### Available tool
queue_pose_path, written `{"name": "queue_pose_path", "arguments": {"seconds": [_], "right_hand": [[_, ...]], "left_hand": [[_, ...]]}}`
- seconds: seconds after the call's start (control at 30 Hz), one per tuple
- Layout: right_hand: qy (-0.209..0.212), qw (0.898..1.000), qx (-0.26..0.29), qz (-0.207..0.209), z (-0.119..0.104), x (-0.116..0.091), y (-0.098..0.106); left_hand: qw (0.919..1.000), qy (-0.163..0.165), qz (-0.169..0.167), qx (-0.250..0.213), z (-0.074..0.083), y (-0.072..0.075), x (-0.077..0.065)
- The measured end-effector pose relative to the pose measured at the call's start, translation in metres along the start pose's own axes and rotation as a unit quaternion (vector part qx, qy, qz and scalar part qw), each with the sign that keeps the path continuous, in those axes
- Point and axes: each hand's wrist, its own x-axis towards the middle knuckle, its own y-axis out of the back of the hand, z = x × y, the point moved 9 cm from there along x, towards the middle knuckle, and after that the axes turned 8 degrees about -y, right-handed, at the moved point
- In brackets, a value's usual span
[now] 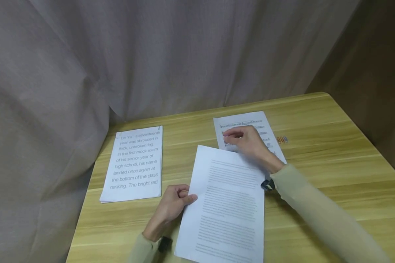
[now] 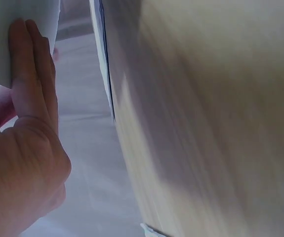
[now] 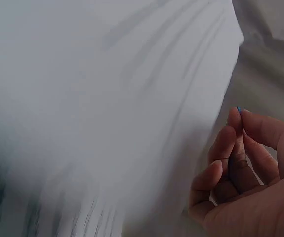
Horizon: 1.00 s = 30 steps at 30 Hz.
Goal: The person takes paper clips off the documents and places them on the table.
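Observation:
My left hand (image 1: 172, 204) holds a printed paper (image 1: 230, 204) by its left edge, thumb on the front and fingers behind. In the left wrist view, straight fingers (image 2: 30, 74) lie against the back of the raised paper (image 2: 13, 44). Above the paper's top edge, my right hand (image 1: 248, 142) pinches something tiny between thumb and forefinger. Only its blue tip (image 3: 238, 108) shows in the right wrist view; it looks like a paper clip. Under that hand lies a sheet of music (image 1: 243, 118), partly covered by the hand and the printed paper.
To the left lies a large-print stack (image 1: 135, 164) with a paper clip (image 1: 158, 128) at its top right corner. Several coloured paper clips (image 1: 282, 140) lie right of the music on the wooden table (image 1: 332, 175). A grey curtain (image 1: 184, 54) hangs behind the table.

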Motion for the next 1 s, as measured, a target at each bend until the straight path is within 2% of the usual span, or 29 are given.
{"name": "queue_pose_path", "arguments": {"seconds": [0.17, 0.37, 0.63, 0.87, 1.0], "right_hand": [[-0.02, 0.999, -0.024, 0.039, 0.025, -0.008, 0.035], [-0.054, 0.996, -0.036, 0.063, 0.056, -0.012, 0.074], [-0.054, 0.993, -0.051, 0.095, 0.084, -0.011, 0.123], [-0.052, 0.991, -0.072, 0.103, 0.119, -0.005, 0.15], [-0.071, 0.987, -0.102, 0.104, 0.138, -0.002, 0.161]], "left_hand": [[0.9999, -0.003, 0.011, -0.001, -0.001, 0.012, 0.001], [0.9993, 0.006, 0.036, 0.004, -0.003, 0.027, 0.004], [0.9979, 0.019, 0.06, 0.011, -0.001, 0.043, 0.013], [0.9943, 0.034, 0.1, 0.012, 0.0, 0.065, 0.018], [0.9936, 0.039, 0.106, 0.008, 0.001, 0.073, 0.021]]}}
